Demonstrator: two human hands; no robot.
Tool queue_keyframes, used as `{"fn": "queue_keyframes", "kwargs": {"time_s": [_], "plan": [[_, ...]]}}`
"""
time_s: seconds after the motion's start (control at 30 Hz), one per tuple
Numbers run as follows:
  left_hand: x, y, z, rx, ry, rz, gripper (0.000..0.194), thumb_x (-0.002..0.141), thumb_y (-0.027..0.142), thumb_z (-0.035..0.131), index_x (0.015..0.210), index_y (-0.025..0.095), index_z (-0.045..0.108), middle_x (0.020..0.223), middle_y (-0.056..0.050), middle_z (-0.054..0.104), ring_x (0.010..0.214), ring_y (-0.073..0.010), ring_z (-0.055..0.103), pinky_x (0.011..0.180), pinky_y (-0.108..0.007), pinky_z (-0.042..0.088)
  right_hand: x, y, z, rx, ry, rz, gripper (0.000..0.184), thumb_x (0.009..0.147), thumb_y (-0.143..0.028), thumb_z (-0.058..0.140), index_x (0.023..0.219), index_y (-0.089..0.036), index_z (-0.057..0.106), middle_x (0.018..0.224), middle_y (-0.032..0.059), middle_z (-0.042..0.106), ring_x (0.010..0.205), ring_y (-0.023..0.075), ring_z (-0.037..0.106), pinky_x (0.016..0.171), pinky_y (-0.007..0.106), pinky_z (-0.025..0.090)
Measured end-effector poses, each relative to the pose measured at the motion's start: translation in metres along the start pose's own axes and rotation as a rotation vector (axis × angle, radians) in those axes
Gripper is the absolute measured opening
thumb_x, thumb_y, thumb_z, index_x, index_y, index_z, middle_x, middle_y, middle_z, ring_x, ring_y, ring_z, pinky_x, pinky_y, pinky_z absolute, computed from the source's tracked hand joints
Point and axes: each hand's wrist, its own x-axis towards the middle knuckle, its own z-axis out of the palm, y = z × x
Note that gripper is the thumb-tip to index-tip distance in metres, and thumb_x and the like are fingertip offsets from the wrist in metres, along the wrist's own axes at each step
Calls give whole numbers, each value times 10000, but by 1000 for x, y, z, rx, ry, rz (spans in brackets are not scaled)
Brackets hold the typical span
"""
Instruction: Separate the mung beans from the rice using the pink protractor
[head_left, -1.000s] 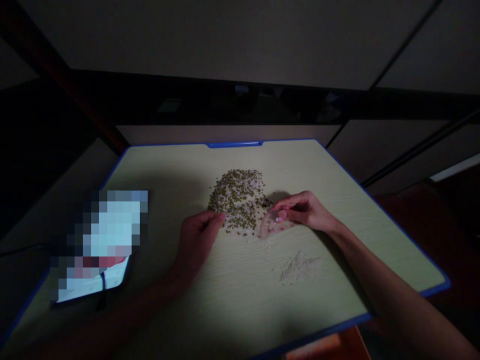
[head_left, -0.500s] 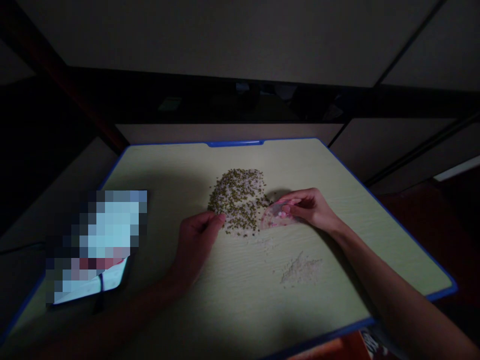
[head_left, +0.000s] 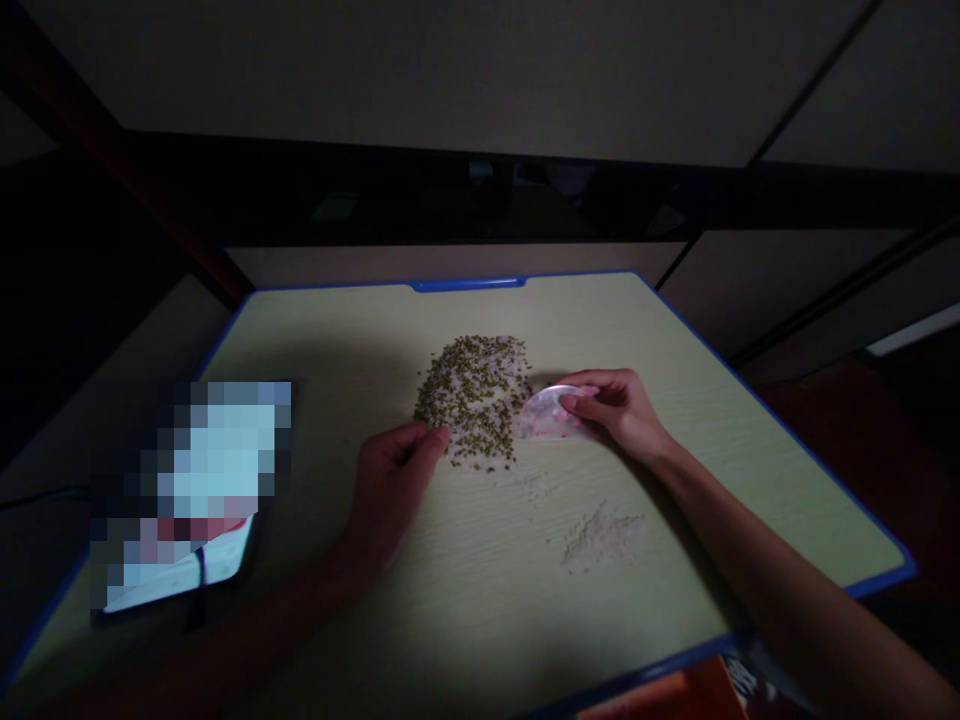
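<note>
A spread heap of small green beans mixed with pale grains (head_left: pixel 476 385) lies mid-table. At its lower left edge rests my left hand (head_left: pixel 397 470), thumb and fingers pinched together; what they hold, if anything, is hidden. My right hand (head_left: pixel 619 410) grips a thin, clear, curved plastic piece with pink marks (head_left: pixel 544 412), its rounded edge at the heap's right side. Nearer me on the right is a separate small pile of pale grains (head_left: pixel 604 535). A few loose pale grains (head_left: pixel 536 487) lie between this pile and the heap.
The table (head_left: pixel 337 350) has a blue rim and a blue handle (head_left: pixel 469 285) at its far edge. A lit tablet (head_left: pixel 225 555), partly blurred out, lies on the left with a cable. An orange object (head_left: pixel 667 697) shows below the front edge.
My right hand has shifted slightly up and tilted the plastic piece, which now catches the light. My left hand stays almost still, and the heap looks much the same.
</note>
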Motion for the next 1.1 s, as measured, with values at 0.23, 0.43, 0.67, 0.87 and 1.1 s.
{"fn": "queue_keyframes", "kwargs": {"time_s": [0.23,0.43,0.67,0.87,1.1], "plan": [[-4,4,2,-2,7,-22,381,681,328,554,444,200,285,414,74,235,398,-64,196,366,-230,144,0,0,0,-59,-86,14,139,606,-212,703,727,-149,724,501,-19,583,416,59,381,399,207,228],[-2,0,1,-18,5,-1,376,679,316,556,436,197,296,419,72,228,397,-63,208,371,-232,155,1,4,-1,-138,-176,-1,186,638,-228,673,795,-144,729,523,-5,590,435,67,392,415,218,237],[-1,0,0,-9,8,5,368,677,309,557,436,195,302,419,72,237,397,-62,211,371,-231,160,0,2,-1,-171,-116,-25,176,651,-209,660,797,-134,723,587,23,653,453,72,437,421,222,283],[-3,4,1,2,19,-4,367,677,308,554,431,200,303,417,67,235,399,-68,210,363,-235,156,0,1,1,-134,-101,-19,138,657,-200,663,771,-149,723,561,12,650,453,78,480,418,216,317],[-2,2,1,5,4,-2,358,672,319,548,431,202,309,414,67,240,395,-69,213,358,-234,167,0,2,1,-125,-123,-18,144,650,-218,678,768,-152,727,562,16,655,452,82,491,417,219,327]]}}
